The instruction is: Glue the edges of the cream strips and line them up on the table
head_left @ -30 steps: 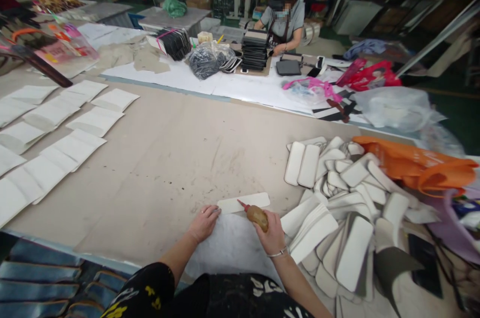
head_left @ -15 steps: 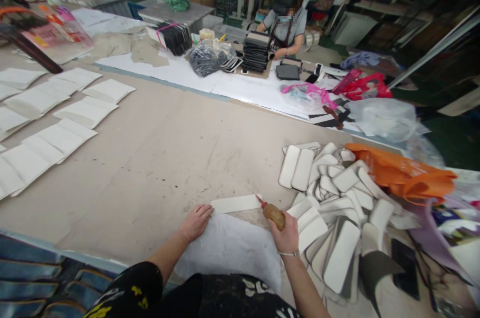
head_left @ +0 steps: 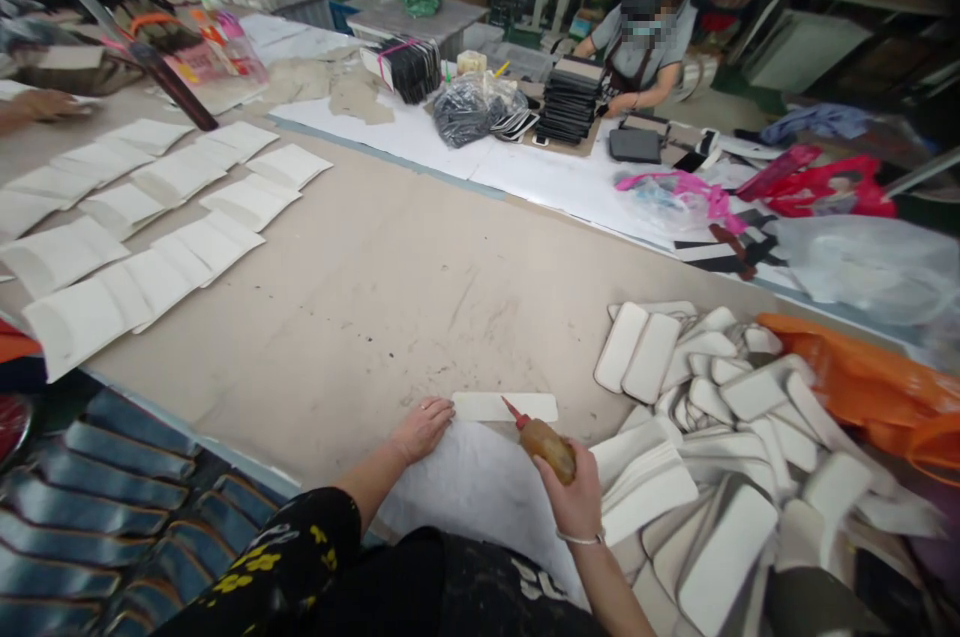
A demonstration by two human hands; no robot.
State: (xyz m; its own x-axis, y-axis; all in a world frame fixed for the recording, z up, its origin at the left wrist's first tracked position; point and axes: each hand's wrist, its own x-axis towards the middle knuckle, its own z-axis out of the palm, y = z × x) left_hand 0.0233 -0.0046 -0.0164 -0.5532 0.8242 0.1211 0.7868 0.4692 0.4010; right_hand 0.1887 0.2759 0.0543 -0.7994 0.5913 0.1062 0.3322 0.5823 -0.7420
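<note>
Shifted from the pale strip's (head_left: 480, 406) right end to its middle, the red-nozzled bottle (head_left: 549, 450) sits grasped in my right hand (head_left: 576, 497); my left hand (head_left: 421, 429), unclenched, touches its left end on the surface (head_left: 337, 267).

Beige bench top (head_left: 360, 247): dark specks and smudges. Slim round-ended strip (head_left: 480, 406): plain off-white. Rounded squeeze bottle (head_left: 547, 450): amber-brown, red nozzle. Loose fabric sleeve (head_left: 300, 537): black, yellow floral and whitish motifs. Heaped round-cornered pieces (head_left: 727, 552), right edge: off-white, some grey. Crumpled bag (head_left: 862, 377), same edge: bright orange. Flat folded panels (head_left: 86, 317), left end: cream-white.
</note>
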